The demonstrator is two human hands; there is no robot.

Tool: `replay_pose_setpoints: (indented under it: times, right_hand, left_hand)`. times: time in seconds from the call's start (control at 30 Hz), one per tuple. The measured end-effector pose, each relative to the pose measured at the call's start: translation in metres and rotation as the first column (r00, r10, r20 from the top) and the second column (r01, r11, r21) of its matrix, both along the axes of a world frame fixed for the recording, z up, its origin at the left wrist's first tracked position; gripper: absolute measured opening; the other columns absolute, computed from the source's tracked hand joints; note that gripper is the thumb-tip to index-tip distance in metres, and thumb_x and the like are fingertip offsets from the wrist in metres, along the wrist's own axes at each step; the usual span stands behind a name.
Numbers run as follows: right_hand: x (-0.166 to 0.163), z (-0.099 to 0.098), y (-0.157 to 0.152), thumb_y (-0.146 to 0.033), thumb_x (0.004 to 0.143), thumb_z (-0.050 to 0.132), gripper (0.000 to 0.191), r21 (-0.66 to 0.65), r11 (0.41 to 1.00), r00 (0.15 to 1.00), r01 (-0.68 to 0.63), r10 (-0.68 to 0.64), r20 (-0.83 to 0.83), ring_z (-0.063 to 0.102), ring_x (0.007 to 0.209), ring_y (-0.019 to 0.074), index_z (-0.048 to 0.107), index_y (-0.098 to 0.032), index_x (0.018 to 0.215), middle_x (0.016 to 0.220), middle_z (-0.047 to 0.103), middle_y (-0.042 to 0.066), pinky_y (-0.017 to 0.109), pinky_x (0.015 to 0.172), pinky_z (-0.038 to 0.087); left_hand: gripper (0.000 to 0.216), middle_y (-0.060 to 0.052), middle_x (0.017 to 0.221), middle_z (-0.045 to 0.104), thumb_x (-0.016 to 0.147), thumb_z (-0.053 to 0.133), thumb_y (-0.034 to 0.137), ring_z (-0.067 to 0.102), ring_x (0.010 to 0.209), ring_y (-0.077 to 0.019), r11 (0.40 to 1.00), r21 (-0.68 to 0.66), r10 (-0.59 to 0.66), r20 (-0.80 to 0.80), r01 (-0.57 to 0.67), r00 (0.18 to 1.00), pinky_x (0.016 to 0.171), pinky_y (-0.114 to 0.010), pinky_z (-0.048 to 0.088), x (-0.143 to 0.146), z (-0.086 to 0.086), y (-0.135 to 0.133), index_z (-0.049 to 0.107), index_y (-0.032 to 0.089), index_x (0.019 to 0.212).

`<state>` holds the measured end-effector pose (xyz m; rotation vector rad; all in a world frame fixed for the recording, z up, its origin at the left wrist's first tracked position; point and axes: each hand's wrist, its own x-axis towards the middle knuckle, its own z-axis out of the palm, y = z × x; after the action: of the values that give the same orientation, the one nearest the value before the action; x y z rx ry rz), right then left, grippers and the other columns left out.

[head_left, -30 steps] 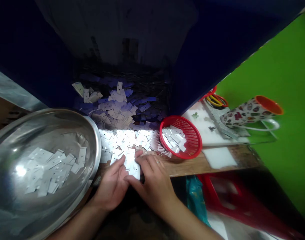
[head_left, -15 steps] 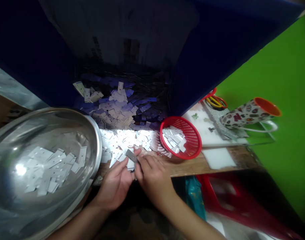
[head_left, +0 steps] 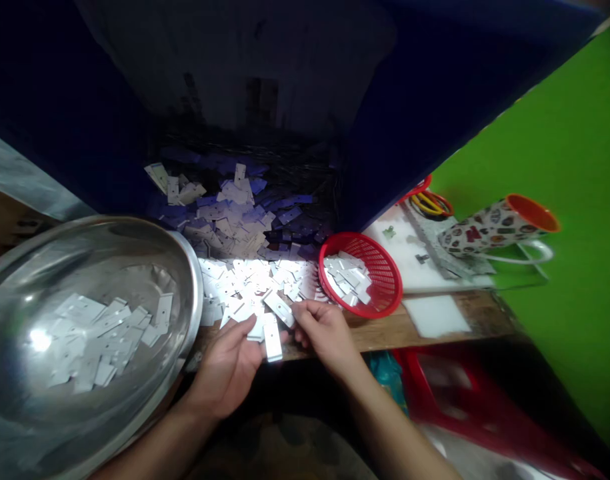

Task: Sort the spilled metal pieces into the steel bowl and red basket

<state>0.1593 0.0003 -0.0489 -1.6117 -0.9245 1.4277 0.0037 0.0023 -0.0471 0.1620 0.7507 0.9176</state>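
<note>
My right hand (head_left: 325, 330) pinches one end of a small flat metal plate (head_left: 279, 307) with a hole in it, tilted above the heap. My left hand (head_left: 229, 367) is palm up, thumb over the fingers, holding another pale metal plate (head_left: 273, 339) that points toward me. A further plate edge shows by the left thumb; how many lie in this hand I cannot tell. Past the hands spreads a heap of similar plates (head_left: 239, 270), lit at the front and dim farther in. A red basket (head_left: 385, 273) at the right holds some plates.
On the left a large steel bowl (head_left: 192, 293) contains more plates. Dark blue panels (head_left: 395, 120) enclose the back of the heap. Farther right are a white block (head_left: 437, 316), a patterned cup (head_left: 489, 227) with an orange rim, and a green wall (head_left: 575, 140).
The hands have moved apart a little, the right one shifting rightward. A plate seen dark and edge-tilted between them now shows bright in the right hand, with another visible in the left.
</note>
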Motion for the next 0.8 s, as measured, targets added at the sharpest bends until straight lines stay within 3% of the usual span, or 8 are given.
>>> replay_pose_setpoints:
  times: [0.17, 0.27, 0.37, 0.43, 0.47, 0.57, 0.67, 0.8]
  right_hand:
    - [0.000, -0.006, -0.002, -0.044, 0.082, 0.055, 0.034, 0.009, 1.000, 0.999, -0.024, 0.025, -0.028, 0.045, 0.035, 0.0069, 0.057, -0.017, 0.062, 0.044, 0.054, -0.003, 0.017, 0.037, 0.036]
    - [0.000, -0.008, -0.008, -0.039, 0.089, 0.049, 0.029, 0.193, 0.981, 0.979, -0.036, -0.004, 0.204, 0.057, 0.044, 0.0120, 0.063, -0.017, 0.077, 0.056, 0.064, 0.001, 0.022, 0.044, 0.046]
    - [0.001, -0.010, -0.015, -0.024, 0.091, 0.050, 0.020, 0.498, 0.834, 0.791, -0.238, -0.131, 0.598, 0.068, 0.073, 0.0192, 0.068, -0.016, 0.094, 0.082, 0.072, 0.009, 0.030, 0.069, 0.055]
    - [0.000, -0.011, -0.020, -0.018, 0.090, 0.052, 0.020, 0.547, 0.736, 0.685, -0.399, -0.157, 0.711, 0.068, 0.086, 0.0213, 0.068, -0.016, 0.102, 0.094, 0.072, 0.011, 0.033, 0.079, 0.053]
    - [0.000, -0.012, -0.022, -0.016, 0.090, 0.053, 0.020, 0.549, 0.713, 0.674, -0.436, -0.145, 0.724, 0.067, 0.087, 0.0209, 0.068, -0.016, 0.104, 0.095, 0.071, 0.010, 0.033, 0.080, 0.053]
    - [-0.002, -0.012, -0.025, -0.014, 0.089, 0.055, 0.022, 0.566, 0.716, 0.735, -0.407, -0.110, 0.668, 0.065, 0.087, 0.0190, 0.067, -0.018, 0.107, 0.095, 0.069, 0.009, 0.031, 0.079, 0.053]
    - [-0.002, -0.011, -0.024, -0.013, 0.088, 0.056, 0.019, 0.591, 0.744, 0.821, -0.313, -0.101, 0.562, 0.064, 0.088, 0.0181, 0.068, -0.019, 0.102, 0.094, 0.068, 0.008, 0.030, 0.080, 0.052]
    - [-0.002, -0.011, -0.021, -0.012, 0.086, 0.059, 0.013, 0.578, 0.794, 0.872, -0.189, -0.135, 0.470, 0.064, 0.083, 0.0167, 0.066, -0.020, 0.092, 0.087, 0.067, 0.004, 0.027, 0.076, 0.051]
  left_hand:
    - [0.045, -0.010, 0.123, 0.064, 0.089, 0.052, 0.015, 0.063, 0.107, -0.0249, 1.000, 0.001, 0.000, 0.028, 0.000, 1.000, 0.093, -0.037, 0.051, 0.000, -0.001, 0.001, 0.048, 0.018, 0.134]
    - [0.043, -0.010, 0.123, 0.064, 0.089, 0.053, 0.015, 0.063, 0.108, -0.0252, 0.999, -0.038, 0.011, 0.023, -0.011, 1.000, 0.095, -0.038, 0.051, -0.001, -0.001, 0.001, 0.050, 0.018, 0.132]
    - [0.043, -0.009, 0.123, 0.065, 0.088, 0.055, 0.013, 0.062, 0.111, -0.0252, 0.997, -0.062, 0.050, -0.007, -0.050, 0.999, 0.097, -0.039, 0.050, -0.001, 0.000, 0.001, 0.052, 0.017, 0.130]
    - [0.042, -0.009, 0.122, 0.065, 0.088, 0.054, 0.012, 0.061, 0.112, -0.0254, 0.996, -0.067, 0.063, 0.007, -0.062, 0.998, 0.098, -0.040, 0.049, -0.002, 0.000, 0.001, 0.052, 0.016, 0.130]
    - [0.042, -0.010, 0.122, 0.065, 0.088, 0.053, 0.012, 0.061, 0.113, -0.0256, 0.995, -0.068, 0.068, 0.016, -0.067, 0.998, 0.099, -0.040, 0.049, -0.003, -0.001, 0.001, 0.052, 0.016, 0.130]
    - [0.043, -0.010, 0.121, 0.065, 0.088, 0.053, 0.012, 0.060, 0.113, -0.0263, 0.994, -0.074, 0.079, 0.024, -0.077, 0.997, 0.099, -0.042, 0.049, -0.004, -0.004, 0.002, 0.050, 0.015, 0.131]
    - [0.045, -0.010, 0.121, 0.065, 0.088, 0.053, 0.012, 0.060, 0.113, -0.0268, 0.993, -0.084, 0.085, 0.011, -0.083, 0.996, 0.099, -0.044, 0.049, -0.004, -0.006, 0.003, 0.049, 0.016, 0.132]
    - [0.042, -0.011, 0.122, 0.064, 0.088, 0.052, 0.013, 0.061, 0.112, -0.0275, 0.992, -0.108, 0.070, -0.017, -0.071, 0.997, 0.098, -0.046, 0.050, -0.003, -0.005, 0.004, 0.051, 0.015, 0.130]
